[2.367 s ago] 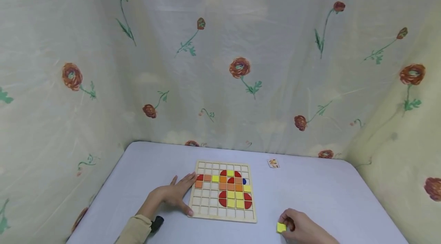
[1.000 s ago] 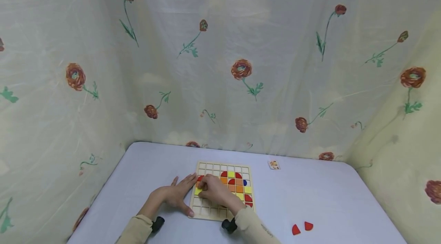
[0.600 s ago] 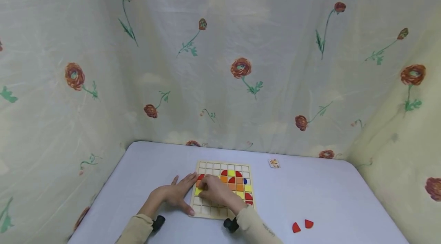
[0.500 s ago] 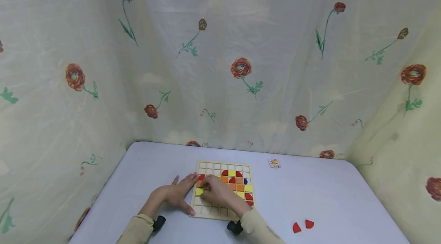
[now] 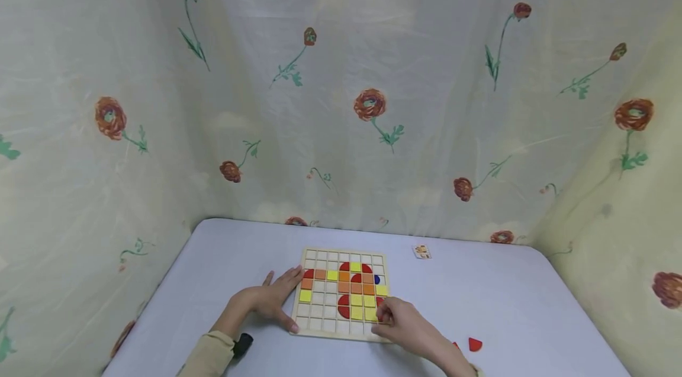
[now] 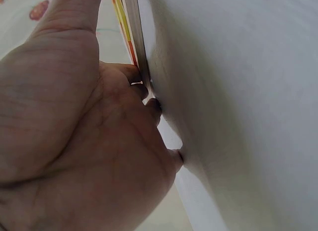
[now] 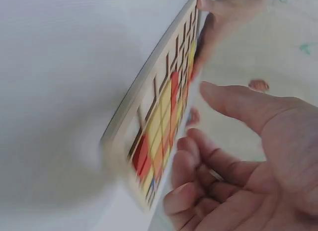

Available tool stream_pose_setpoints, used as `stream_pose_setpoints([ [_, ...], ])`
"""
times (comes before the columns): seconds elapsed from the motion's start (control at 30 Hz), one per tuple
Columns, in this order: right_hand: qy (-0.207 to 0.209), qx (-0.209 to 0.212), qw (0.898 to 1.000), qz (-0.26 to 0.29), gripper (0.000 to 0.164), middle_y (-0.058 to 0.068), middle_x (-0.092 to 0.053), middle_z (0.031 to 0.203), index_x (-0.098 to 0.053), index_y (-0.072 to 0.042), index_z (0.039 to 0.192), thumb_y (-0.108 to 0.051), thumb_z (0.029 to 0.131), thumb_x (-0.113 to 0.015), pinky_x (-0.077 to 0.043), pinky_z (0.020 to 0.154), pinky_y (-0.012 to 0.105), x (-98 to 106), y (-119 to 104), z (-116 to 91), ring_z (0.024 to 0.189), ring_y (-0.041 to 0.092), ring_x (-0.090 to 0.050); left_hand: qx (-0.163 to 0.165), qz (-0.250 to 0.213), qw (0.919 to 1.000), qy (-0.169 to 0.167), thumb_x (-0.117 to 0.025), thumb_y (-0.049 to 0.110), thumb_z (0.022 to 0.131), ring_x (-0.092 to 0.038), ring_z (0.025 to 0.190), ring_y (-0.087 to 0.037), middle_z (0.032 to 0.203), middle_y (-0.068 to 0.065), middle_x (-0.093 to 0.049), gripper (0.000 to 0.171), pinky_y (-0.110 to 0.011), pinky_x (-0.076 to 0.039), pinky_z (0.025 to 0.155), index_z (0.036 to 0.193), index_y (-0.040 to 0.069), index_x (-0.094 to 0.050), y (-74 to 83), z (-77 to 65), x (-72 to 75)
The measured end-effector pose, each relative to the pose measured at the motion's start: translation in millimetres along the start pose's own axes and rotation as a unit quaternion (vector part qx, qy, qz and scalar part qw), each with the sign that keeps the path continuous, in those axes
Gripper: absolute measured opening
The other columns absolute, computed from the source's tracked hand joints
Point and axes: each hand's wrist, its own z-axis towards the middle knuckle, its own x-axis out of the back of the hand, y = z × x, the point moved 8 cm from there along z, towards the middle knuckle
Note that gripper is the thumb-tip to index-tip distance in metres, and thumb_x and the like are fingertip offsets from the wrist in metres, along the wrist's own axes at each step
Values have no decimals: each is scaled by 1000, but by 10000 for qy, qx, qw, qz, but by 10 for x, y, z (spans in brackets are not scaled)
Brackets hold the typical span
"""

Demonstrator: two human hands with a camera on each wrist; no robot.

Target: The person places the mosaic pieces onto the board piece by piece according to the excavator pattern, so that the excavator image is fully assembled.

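A wooden grid board (image 5: 337,337) lies on the white table, partly filled with yellow, orange and red tiles. My left hand (image 5: 274,301) spreads along its left side, fingertips and thumb at the frame; in the left wrist view the fingers reach the board's edge. A yellow square tile (image 5: 305,296) sits in the leftmost column below an orange one. My right hand (image 5: 407,325) passes over the board's lower right corner, hiding some red pieces there. In the right wrist view its thumb and loosely bent fingers stand apart, with nothing between them.
Right of the board lies a red quarter-round piece (image 5: 475,344); another red piece (image 5: 455,345) is mostly covered by the right forearm. A small picture card (image 5: 421,252) lies at the back. A flowered curtain (image 5: 341,128) surrounds the table.
My right hand brought the yellow tile from the table's right side to the board's left column, let it go there and moved back right. My left hand stays at the board.
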Motion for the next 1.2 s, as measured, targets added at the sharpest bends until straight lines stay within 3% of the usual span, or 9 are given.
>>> stream_pose_setpoints([
  [0.2, 445, -1343, 9895, -296, 29, 2, -52, 75, -61, -6, 93, -24, 79, -79, -40, 59, 26, 315, 620, -391, 69, 14, -48, -19, -46, 10000, 2, -79, 62, 66, 0, 152, -24, 165, -3, -2, 123, -59, 2, 119, 156, 13, -12, -1, -17, 0],
  [0.37, 600, -1768, 9798, -716, 33, 5, -54, 76, -59, 1, 90, -25, 80, -77, -45, 62, 32, 522, 1101, -660, 69, 17, -50, -21, -97, 10000, 12, -80, 60, 66, -2, 152, -25, 165, -5, -4, 121, -59, 1, 119, 156, 12, -14, 22, -52, 15],
  [0.5, 589, -1870, 9777, -754, 34, 7, -54, 77, -58, 5, 90, -23, 81, -76, -47, 63, 33, 553, 1314, -754, 70, 19, -50, 35, -76, 10000, 50, -81, 58, 66, -2, 152, -25, 164, -5, -4, 121, -59, 1, 119, 156, 11, -15, 25, -86, 47],
  [0.8, 874, -1700, 9804, -482, 32, 4, -57, 77, -59, 3, 88, -22, 80, -77, -49, 64, 32, 518, 1363, -715, 70, 15, -54, -4, -73, 10000, 57, -80, 60, 66, -3, 152, -25, 164, -4, -4, 121, -59, 0, 119, 156, 12, -14, -5, -38, 13],
  [0.93, 1120, -1417, 9822, -510, 21, 3, -60, 74, -60, 1, 84, -11, 79, -75, -49, 62, 30, 521, 1317, -682, 68, 14, -56, 2, -93, 10000, 1, -80, 61, 65, -3, 152, -25, 165, -3, -4, 122, -59, 0, 119, 156, 13, -14, 4, -22, -12],
  [1.07, 1224, -1415, 9813, -445, 15, 2, -59, 71, -60, -2, 80, -8, 77, -73, -46, 59, 28, 491, 1200, -618, 66, 14, -53, -23, -78, 10000, 23, -80, 60, 66, -3, 152, -26, 165, -4, -3, 122, -59, 1, 119, 156, 12, -13, 23, -37, 5],
  [1.2, 1150, -1477, 9820, -269, 16, 2, -57, 73, -61, -4, 83, -11, 78, -75, -46, 60, 26, 380, 917, -469, 68, 14, -51, -38, -75, 10000, 41, -80, 59, 66, -2, 152, -26, 164, -5, -3, 122, -59, 1, 119, 156, 11, -13, 41, -49, 21],
])
